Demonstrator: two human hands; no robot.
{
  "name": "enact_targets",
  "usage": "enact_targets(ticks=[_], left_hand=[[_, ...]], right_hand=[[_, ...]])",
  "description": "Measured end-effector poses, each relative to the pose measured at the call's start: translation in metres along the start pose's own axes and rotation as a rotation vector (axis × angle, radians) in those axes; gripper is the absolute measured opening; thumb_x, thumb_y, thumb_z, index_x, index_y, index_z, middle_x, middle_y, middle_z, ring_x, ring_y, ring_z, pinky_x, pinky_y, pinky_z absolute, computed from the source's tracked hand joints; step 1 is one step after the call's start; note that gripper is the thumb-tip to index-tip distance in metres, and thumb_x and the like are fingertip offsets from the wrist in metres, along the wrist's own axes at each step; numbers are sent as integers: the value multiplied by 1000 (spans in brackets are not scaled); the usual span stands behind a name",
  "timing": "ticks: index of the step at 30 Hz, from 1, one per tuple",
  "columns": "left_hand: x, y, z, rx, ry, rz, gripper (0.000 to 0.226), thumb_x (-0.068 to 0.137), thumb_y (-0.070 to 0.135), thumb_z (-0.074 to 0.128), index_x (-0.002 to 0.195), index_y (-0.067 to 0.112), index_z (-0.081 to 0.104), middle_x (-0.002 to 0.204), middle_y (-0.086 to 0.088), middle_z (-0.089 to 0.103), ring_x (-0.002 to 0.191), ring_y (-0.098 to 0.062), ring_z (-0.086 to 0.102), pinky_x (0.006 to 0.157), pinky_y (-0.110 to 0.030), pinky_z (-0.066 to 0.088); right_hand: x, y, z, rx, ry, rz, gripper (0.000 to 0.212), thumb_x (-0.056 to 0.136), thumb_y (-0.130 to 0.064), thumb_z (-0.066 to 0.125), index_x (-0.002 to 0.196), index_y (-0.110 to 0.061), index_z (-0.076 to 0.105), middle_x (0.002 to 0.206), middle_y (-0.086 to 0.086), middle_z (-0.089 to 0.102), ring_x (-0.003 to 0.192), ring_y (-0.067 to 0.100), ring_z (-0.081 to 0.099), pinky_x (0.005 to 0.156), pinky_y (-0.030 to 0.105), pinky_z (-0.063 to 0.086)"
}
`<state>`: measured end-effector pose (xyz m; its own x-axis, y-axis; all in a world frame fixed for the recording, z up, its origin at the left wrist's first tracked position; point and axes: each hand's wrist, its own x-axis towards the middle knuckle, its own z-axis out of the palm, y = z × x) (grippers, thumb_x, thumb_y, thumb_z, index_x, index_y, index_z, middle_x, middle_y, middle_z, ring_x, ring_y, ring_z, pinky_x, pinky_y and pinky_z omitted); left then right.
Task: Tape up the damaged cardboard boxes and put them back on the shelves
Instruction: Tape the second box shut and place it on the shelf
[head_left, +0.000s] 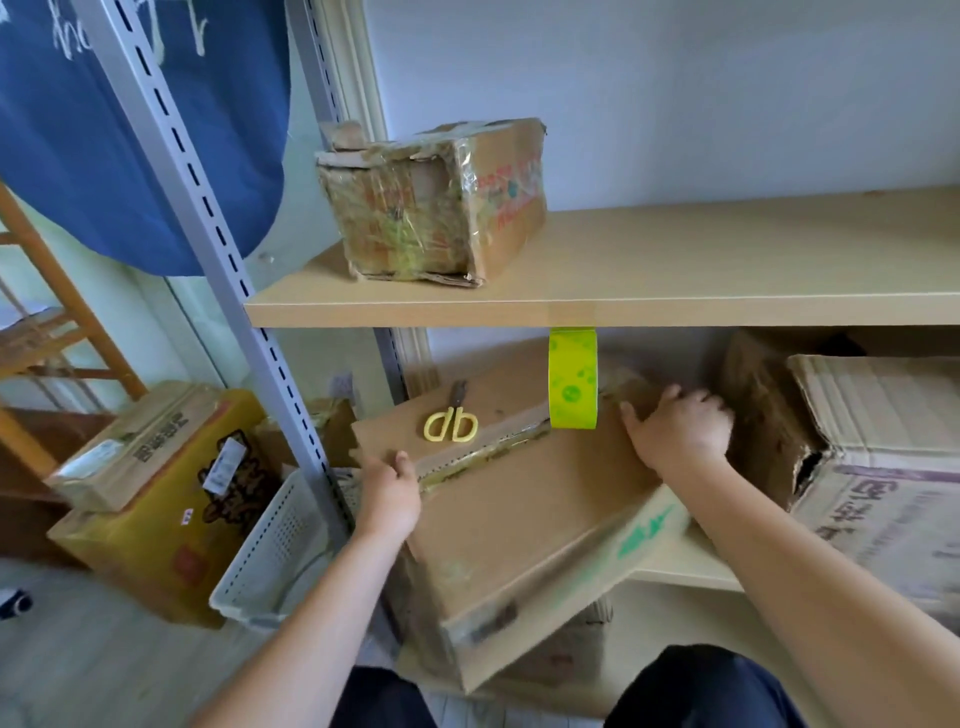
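Note:
A large brown cardboard box (524, 499) with green print sits skewed on the lower shelf, its near corner overhanging the edge. My left hand (389, 493) grips its left top edge, thumb on top. My right hand (680, 431) holds its far right side, fingers curled over the edge. Yellow-handled scissors (451, 423) lie on the box top, near its taped seam. A strip of green tape (573, 384) hangs from the front edge of the upper shelf (675, 306), just above the box. A small heavily taped box (436, 202) stands on that upper shelf.
A torn cardboard box (857, 452) stands right of my right hand on the lower shelf. Left of the grey slotted upright (249, 312) are a white perforated basket (270, 551), a yellow carton (166, 519) with a flat box on it, a wooden frame and a blue cloth.

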<state>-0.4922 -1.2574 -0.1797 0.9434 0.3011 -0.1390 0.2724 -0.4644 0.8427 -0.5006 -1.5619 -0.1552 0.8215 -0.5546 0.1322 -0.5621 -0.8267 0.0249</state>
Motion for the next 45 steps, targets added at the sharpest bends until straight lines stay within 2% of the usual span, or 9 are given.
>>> enact_targets(ticks=[7,12,16,19,24,30,36,39,45], left_hand=[[34,15,-14,415,53,276,51,103,42,41,134,2,48,117,-21,66,100,-35,65,71,-35,49],[49,16,-11,384,-58,302,70,102,53,37,155,9,27,146,-18,50,126,-34,55,88,-36,48],[39,39,-15,667,-30,312,67,104,46,36,157,9,17,157,-21,31,142,-38,35,106,-44,40],[3,60,-19,324,240,525,36,98,31,52,130,14,54,129,-12,55,122,-29,52,95,-38,47],[-84,137,6,-532,-482,191,26,99,50,50,104,26,58,103,-12,72,95,-29,71,86,-44,59],[-119,163,17,-272,-318,300,45,86,58,51,103,19,66,100,-3,74,99,-27,67,95,-44,53],[-140,196,-24,-292,-399,284,34,99,26,52,103,-4,66,45,4,61,38,-8,54,44,-15,45],[-151,200,-47,-257,-416,362,28,99,22,50,94,-1,65,44,3,59,35,-10,49,42,-13,39],[-168,189,-83,-199,-469,580,27,98,25,49,81,10,63,54,1,65,44,-9,54,48,-14,42]], right_hand=[[-48,13,-15,-170,-135,105,83,94,-69,16,121,-1,55,105,19,64,87,33,65,71,35,55],[-63,22,-26,-210,-128,48,87,95,-68,12,107,-1,66,77,11,70,67,27,69,57,29,54],[-57,28,-43,-76,-76,-67,59,101,-52,28,118,-11,66,114,10,67,103,29,64,83,31,51],[-44,24,-78,492,73,-82,43,100,-45,39,94,-13,67,93,6,66,98,32,62,70,32,43],[-59,-16,-117,1619,-223,-31,21,86,-31,60,87,-13,70,93,3,71,95,25,64,84,38,49],[-77,-23,-123,1697,-316,-43,42,77,-58,68,72,-17,65,57,-1,61,52,12,56,61,29,46],[-81,-36,-162,1681,-549,132,43,90,-39,61,58,-15,48,37,1,44,36,15,48,52,21,49],[-85,-34,-171,1625,-518,106,35,91,-38,63,66,-15,58,45,1,56,50,18,57,72,34,54],[-95,-16,-206,1668,-271,-181,9,84,-16,73,77,-12,76,76,3,75,65,15,70,64,29,60]])
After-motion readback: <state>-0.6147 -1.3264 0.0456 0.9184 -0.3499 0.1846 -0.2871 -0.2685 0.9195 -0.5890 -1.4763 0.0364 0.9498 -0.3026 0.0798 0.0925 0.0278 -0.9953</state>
